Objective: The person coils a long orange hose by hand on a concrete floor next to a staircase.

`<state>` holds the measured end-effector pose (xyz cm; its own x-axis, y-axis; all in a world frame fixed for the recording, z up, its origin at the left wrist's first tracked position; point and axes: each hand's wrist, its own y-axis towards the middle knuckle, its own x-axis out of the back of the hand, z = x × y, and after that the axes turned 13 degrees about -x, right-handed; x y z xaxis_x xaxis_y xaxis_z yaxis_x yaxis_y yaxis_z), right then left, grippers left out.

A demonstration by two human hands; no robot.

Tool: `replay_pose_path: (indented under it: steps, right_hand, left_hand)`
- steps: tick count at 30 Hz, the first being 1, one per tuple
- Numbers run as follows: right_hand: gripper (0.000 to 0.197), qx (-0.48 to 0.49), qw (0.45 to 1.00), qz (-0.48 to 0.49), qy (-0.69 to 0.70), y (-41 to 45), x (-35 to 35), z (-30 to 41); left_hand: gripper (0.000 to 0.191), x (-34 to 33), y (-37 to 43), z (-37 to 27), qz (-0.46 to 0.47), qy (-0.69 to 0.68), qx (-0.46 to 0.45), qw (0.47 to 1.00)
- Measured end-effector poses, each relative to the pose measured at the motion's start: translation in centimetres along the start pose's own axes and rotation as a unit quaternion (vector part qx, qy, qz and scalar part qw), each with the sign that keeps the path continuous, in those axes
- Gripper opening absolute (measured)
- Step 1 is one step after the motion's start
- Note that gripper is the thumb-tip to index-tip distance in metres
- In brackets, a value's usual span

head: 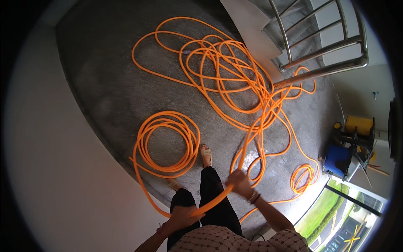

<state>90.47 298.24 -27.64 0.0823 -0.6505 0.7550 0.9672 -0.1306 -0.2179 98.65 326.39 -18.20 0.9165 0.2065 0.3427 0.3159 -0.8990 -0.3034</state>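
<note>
An orange hose runs through both of my hands in front of my body. My left hand grips it at the lower left, and my right hand is closed around it farther right, slightly blurred. From the left hand the hose drops to a neat round coil on the floor by my feet. Beyond the right hand it leads up into a large loose tangle of the same orange hose. A small bluish-grey fitting shows on one loop of the tangle.
Stairs with a metal handrail rise at the upper right, beside the tangle. A smaller orange coil lies toward the glass door. A cart with a blue bucket stands by the right wall. A pale wall borders the left.
</note>
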Motion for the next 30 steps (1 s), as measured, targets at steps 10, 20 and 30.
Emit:
replay_pose_path:
  steps: [10, 20, 30]
  right_hand:
    - [0.025, -0.223, 0.927, -0.266, 0.143, 1.8, 14.2, -13.5]
    - [0.037, -0.043, 0.978, -0.095, -0.18, 4.8, 24.7, 16.7]
    - [0.021, 0.024, 0.992, -0.122, -0.013, 9.4, 10.7, 4.8]
  left_hand:
    - [0.034, 3.4, -6.9, 0.1, -0.215, 0.043, -0.001, 0.976]
    - [0.021, -3.0, -0.8, 2.0, -0.218, -0.093, -0.035, 0.971]
    - [0.015, 0.9, -1.8, -6.6, -0.312, -0.07, -0.103, 0.942]
